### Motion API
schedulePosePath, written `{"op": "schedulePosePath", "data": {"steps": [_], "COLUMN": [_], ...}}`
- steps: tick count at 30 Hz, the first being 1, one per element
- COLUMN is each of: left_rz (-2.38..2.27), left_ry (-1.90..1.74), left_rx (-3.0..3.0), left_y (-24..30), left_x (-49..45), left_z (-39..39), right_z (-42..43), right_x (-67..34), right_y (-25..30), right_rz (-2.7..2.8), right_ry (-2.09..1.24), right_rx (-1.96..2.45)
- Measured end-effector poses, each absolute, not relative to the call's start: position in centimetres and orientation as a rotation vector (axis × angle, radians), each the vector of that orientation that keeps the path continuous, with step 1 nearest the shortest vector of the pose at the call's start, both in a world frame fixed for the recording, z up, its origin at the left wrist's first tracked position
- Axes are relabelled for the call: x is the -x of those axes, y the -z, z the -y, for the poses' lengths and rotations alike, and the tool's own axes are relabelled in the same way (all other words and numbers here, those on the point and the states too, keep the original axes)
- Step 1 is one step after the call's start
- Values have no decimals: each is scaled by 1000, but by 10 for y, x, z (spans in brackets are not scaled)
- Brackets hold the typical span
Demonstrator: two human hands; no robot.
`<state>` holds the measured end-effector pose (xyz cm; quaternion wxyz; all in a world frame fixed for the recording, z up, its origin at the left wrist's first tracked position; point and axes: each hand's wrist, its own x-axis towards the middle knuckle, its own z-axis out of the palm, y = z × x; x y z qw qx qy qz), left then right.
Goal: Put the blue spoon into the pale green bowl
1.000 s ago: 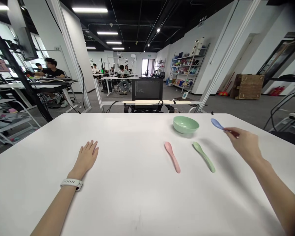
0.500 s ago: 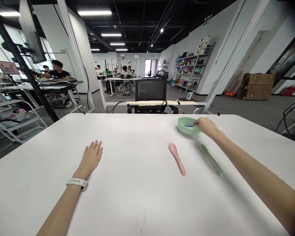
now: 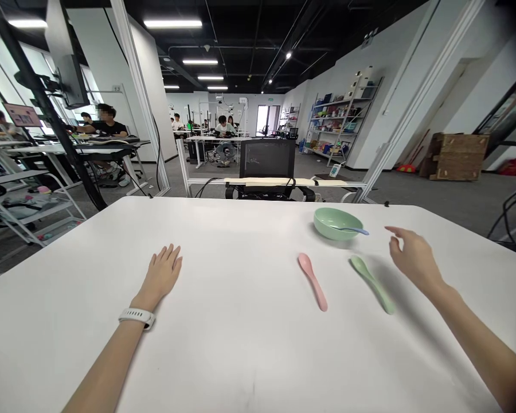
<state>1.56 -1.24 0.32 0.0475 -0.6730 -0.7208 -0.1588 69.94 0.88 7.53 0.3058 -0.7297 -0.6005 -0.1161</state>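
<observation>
A green bowl [image 3: 333,232] stands toward the far right of the table. In it rests a blue spoon [image 3: 353,229], its handle lying over the right rim. My right hand [image 3: 415,258] hovers to the right of the bowl, apart from it, thumb and index finger separated and nothing between them. Nearer to me lie a pink spoon [image 3: 313,283] and, to its right, a green spoon [image 3: 372,285], both flat on the tabletop. Over on the left, my left hand [image 3: 161,275] rests palm down with fingers stretched out, a pale band [image 3: 136,315] on its wrist.
The white table [image 3: 223,332] has its far edge just behind the bowl. Beyond it stand a black mesh chair [image 3: 267,159] and a metal frame. People sit at desks in the background, and a wheeled cart [image 3: 34,212] is at the left.
My right hand has let go of the blue spoon and drawn back to the right. The spoon now leans on the bowl's rim. My left hand stays in place; the view has shifted slightly.
</observation>
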Motion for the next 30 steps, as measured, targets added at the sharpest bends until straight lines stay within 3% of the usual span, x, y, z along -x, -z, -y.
{"op": "schedulePosePath", "data": {"steps": [5, 10, 21, 30], "left_rz": [2221, 2234, 2217, 2230], "left_ry": [446, 422, 407, 390], "left_rx": [2061, 2068, 2079, 2087], "left_y": [-6, -9, -8, -15], "left_x": [-16, -17, -15, -20], "left_z": [13, 13, 12, 16], "right_z": [15, 19, -21, -84], "right_x": [-729, -737, -695, -645], "right_y": [-16, -2, -83, -149], "right_rz": [1628, 1638, 1695, 2047], "right_ry": [28, -112, 243, 144], "right_rx": [2027, 1997, 1902, 2329]}}
